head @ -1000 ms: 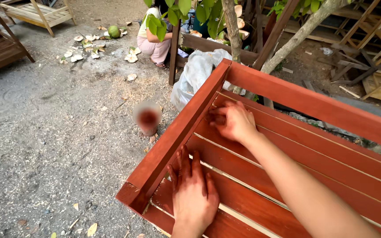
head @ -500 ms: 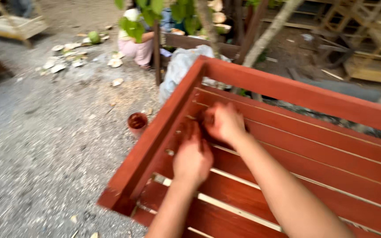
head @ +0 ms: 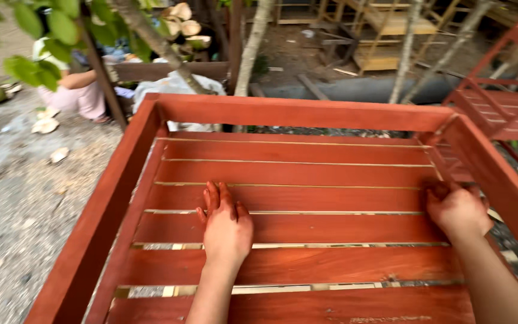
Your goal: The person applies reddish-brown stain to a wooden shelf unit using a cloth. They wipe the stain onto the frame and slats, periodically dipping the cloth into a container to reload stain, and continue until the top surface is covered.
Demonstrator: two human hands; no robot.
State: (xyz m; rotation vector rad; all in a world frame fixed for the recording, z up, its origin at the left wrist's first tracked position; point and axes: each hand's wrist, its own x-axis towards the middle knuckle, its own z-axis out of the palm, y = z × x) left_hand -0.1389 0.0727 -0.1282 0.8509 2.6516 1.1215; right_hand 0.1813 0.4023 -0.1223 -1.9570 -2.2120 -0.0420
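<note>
- While the red-stained wooden frame [head: 298,113] fills the middle of the view, lying flat with its slats running side to side, both hands are down on it, and that is where the work sits: low, right under the person.
- Left hand [head: 226,225] lies palm-down on a middle slat [head: 331,228], fingers spread and pointing away, an open grip holding nothing; it looks like a pressing or rubbing contact, flat so the whole palm bears on the wood.
- Right hand [head: 455,210] is curled at the right end of the slats, just against the right side rail [head: 499,180]; fingers are folded in tight, but whether they clutch a rag or anything else, I cannot tell.
- Fingers on both hands look darkened with the same reddish colour, so my guess is stain.
- Pale gaps between the slats show gravel ground [head: 19,204] beneath, so the frame sits raised off it.
- Out to the right, another red frame [head: 499,102] stands apart, likely kept clear while drying.
- Upper left, a seated person [head: 76,90] is partly hidden behind leaves [head: 43,30], with a white sack [head: 172,90] just beyond the far rail.
</note>
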